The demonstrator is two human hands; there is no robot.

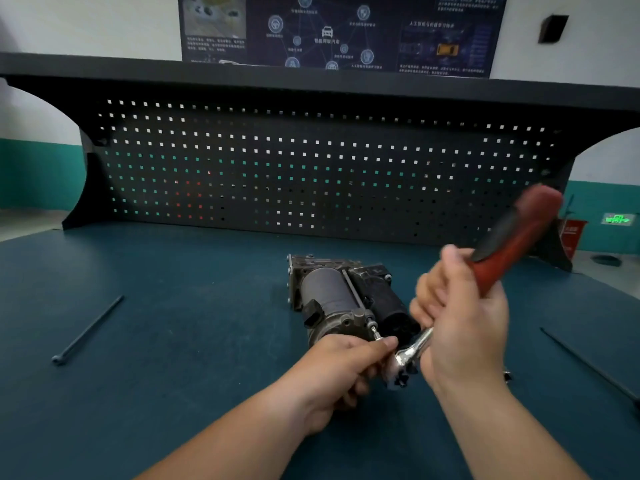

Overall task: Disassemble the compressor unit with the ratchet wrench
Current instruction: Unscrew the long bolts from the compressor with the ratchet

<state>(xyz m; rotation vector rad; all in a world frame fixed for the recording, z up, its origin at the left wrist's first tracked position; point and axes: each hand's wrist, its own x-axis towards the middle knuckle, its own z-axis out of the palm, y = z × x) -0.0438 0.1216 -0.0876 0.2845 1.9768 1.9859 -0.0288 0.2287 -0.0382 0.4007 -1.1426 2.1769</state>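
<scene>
Left grip (pixel 341 370), just inboard of a long loose bolt (pixel 88 329) lying on the blue table (pixel 173 375), is pinched on the protruding bolt (pixel 375 332) at the near end of the compressor unit (pixel 343 296), which lies on its side mid-table in front of the pegboard (pixel 311 168). Right beside those fingers sits the chrome head of the ratchet wrench (pixel 519 244), red handle angled up and away and blurred, with the right grip (pixel 460 323) wrapped firmly around it. Further right, a second long bolt (pixel 588 367) lies on the table.
</scene>
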